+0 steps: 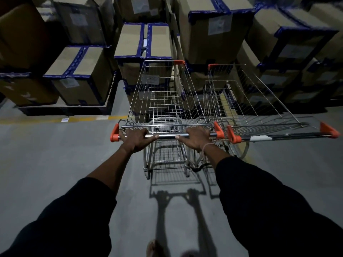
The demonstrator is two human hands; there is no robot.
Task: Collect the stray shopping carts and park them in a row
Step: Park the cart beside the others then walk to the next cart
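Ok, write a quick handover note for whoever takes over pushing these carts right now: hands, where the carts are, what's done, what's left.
Hands: left hand and right hand both grip the handle bar of the left cart.
Carts: the left cart stands beside the right cart, handles nearly level, both noses pointing at the stacked cardboard boxes.
Done: the right cart is parked; the held one looks almost lined up next to it.
Left: square it up alongside, let go, then look for more strays. None are visible in this view.
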